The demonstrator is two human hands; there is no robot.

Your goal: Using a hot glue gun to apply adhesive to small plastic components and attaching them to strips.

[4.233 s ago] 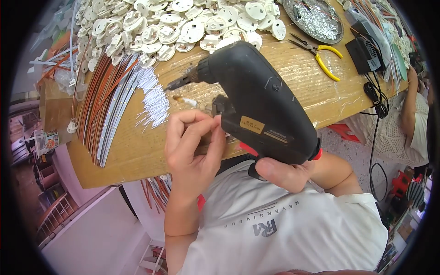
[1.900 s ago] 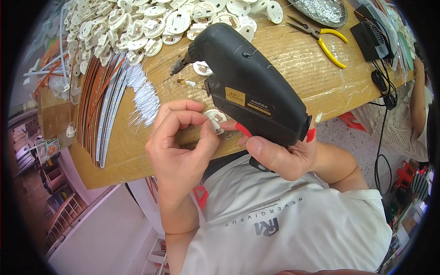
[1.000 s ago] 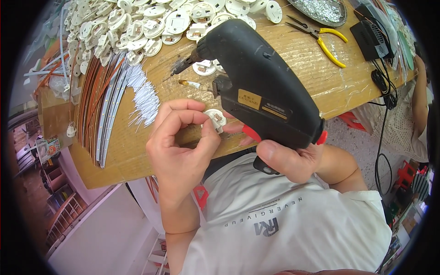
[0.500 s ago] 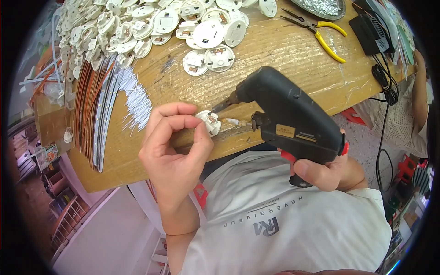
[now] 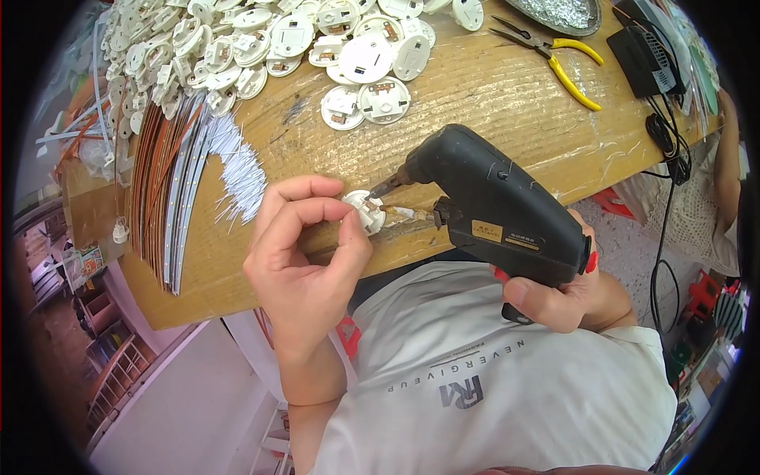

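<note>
My left hand [image 5: 305, 257] pinches a small round white plastic disc [image 5: 365, 210] between thumb and fingertips, near the table's front edge. Copper-coloured metal pieces show on the disc's upper face. In my right hand [image 5: 554, 297] is a black soldering gun [image 5: 499, 198], held by its handle with the thumb wrapped round it. Its dark tip [image 5: 385, 188] meets the disc's face or sits just over it; I cannot tell which. Below the tip, a thin feed nozzle [image 5: 404, 212] also points at the disc.
Many similar white discs [image 5: 366, 59] are heaped at the back left of the wooden table [image 5: 475, 87]. LED strips [image 5: 170, 198] and thin white wires [image 5: 241, 178] lie at left. Yellow-handled pliers [image 5: 554, 59], a metal dish [image 5: 558, 12] and a black power box [image 5: 640, 59] occupy the back right.
The soldering gun has dipped slightly, and less of its red trigger shows under my right hand. My left hand keeps its pinch on the disc. The whole view has shifted a little.
</note>
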